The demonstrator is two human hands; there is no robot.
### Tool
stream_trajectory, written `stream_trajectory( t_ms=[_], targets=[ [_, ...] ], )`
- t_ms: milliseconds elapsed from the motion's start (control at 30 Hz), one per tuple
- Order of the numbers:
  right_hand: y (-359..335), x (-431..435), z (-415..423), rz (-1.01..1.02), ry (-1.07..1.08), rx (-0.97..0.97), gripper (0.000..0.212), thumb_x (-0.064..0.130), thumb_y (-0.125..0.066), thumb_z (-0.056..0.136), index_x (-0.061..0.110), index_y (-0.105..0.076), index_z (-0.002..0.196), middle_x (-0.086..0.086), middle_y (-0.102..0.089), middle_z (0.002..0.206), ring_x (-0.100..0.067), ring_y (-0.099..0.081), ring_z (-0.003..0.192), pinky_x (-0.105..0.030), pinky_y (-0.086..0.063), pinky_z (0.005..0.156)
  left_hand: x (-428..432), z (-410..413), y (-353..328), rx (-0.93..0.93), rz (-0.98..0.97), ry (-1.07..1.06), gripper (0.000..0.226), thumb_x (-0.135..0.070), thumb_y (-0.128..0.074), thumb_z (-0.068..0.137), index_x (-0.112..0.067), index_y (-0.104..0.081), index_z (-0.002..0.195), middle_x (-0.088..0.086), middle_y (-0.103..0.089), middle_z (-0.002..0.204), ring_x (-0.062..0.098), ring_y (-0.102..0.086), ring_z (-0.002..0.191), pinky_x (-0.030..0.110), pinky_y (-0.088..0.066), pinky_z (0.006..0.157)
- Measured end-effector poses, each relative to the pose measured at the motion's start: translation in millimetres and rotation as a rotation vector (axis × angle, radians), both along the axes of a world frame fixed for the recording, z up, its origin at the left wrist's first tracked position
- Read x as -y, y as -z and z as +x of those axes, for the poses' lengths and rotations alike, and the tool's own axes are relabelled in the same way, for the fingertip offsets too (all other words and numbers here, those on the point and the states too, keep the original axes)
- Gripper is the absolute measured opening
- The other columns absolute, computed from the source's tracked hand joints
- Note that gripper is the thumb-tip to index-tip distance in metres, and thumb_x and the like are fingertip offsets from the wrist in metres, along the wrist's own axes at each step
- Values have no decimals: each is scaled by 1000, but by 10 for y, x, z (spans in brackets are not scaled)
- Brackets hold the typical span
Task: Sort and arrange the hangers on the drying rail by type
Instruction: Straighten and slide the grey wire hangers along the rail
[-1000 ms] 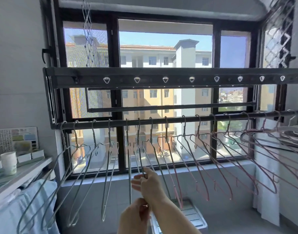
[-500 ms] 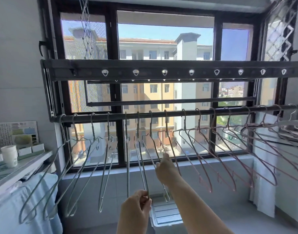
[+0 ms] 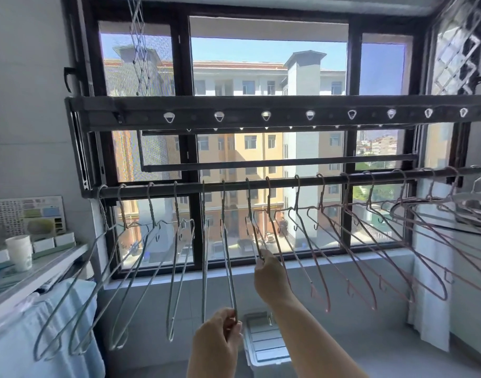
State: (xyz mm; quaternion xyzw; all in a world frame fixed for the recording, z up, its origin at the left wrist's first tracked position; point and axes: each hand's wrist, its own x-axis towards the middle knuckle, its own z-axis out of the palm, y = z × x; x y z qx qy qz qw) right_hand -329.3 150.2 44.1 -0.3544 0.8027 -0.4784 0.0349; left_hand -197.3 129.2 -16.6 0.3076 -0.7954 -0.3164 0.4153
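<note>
Silver-grey hangers (image 3: 141, 271) left, pink hangers (image 3: 326, 301) right, on dark rail (image 3: 288, 182); white cup (image 3: 19, 252), pale blue cloth (image 3: 15, 336) near left.

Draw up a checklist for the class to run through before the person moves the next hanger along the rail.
1. Grip of left hand on silver hanger, lower end: ok.
2. Pinch of right hand on neighbouring hanger: ok.
3. Both hooks over drying rail: ok.
4. Type of neighbouring hanger, backlit: cannot tell.
5. Spacing of far-right hangers: not ok, bunched.
</note>
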Motion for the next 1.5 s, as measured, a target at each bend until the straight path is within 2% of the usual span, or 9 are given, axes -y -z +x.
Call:
stream_trajectory(
  t_ms=[233, 367, 433, 533, 633, 733, 1033, 1300, 1500],
  targets=[
    [-111, -198, -129, -22, 113, -453, 46, 6, -40, 92, 8, -29, 137, -11, -36, 132, -20, -35, 122, -25, -27, 109, -149, -12, 5, -72, -166, -51, 55, 2, -79, 60, -4, -60, 112, -1, -61, 88, -3, -45, 47, -1, -39, 65],
    [-130, -322, -345, 146, 51, -265, 49, 4, -41, 91, 8, -24, 137, -14, -36, 135, -23, -36, 122, -27, -30, 106, -388, -170, -116, -143, -367, -39, 57, 10, -80, 53, 5, -60, 106, 1, -53, 84, 3, -47, 54, 10, -46, 53],
    [-74, -329, -390, 202, -36, -122, 53, 10, -41, 94, 4, -16, 141, -18, -34, 140, -26, -37, 126, -26, -33, 101, -482, -316, -152, -132, -343, -20, 56, -1, -71, 72, -1, -48, 124, 1, -52, 109, 15, -56, 93, 26, -48, 87],
    [25, -310, -448, 215, -104, -52, 54, 16, -37, 97, -2, -12, 141, -21, -42, 137, -27, -44, 125, -23, -39, 94, -509, -545, -84, -36, -253, -34, 66, -23, -40, 94, -16, 8, 139, -10, -1, 145, 5, 2, 136, 5, 14, 103],
    [88, -298, -491, 72, -92, -51, 41, 12, -36, 97, 0, -30, 135, -15, -61, 111, -15, -61, 88, -6, -42, 64, -437, -721, -8, 122, -182, -98, 68, -24, -30, 97, -15, 28, 131, 0, 22, 148, 6, 19, 134, 10, 23, 97],
    [133, -287, -534, -63, -68, -82, 36, 9, -32, 97, 3, -43, 130, -8, -65, 95, 1, -48, 62, -3, -37, 45, -391, -831, 2, 205, -99, -108, 65, -19, -29, 97, -10, 20, 139, 7, 12, 153, 15, 6, 141, 19, 6, 108],
    [136, -398, -585, -172, -60, -21, 38, 16, -29, 99, 7, -41, 134, -9, -62, 118, -10, -61, 89, -7, -40, 70, -405, -1020, 17, -30, -88, -142, 40, -14, -35, 95, -2, -34, 133, 9, -59, 124, 21, -59, 107, 22, -43, 84],
    [84, -423, -636, -188, -45, 31, 36, 12, -29, 99, 3, -41, 132, -8, -63, 97, -1, -55, 70, -10, -48, 51, -418, -1038, -44, -93, -78, -125, 43, -9, -36, 94, -5, -31, 136, -7, -52, 64, 1, -48, 56, 6, -41, 53],
    [140, -361, -698, -197, -20, 22, 34, 11, -32, 97, 4, -47, 127, 9, -51, 66, 0, -51, 61, -14, -39, 47, -364, -1038, -49, -94, -95, -165, 45, -4, -34, 94, -5, -27, 138, 12, -63, 87, 13, -55, 66, -2, -37, 60]
  ],
)
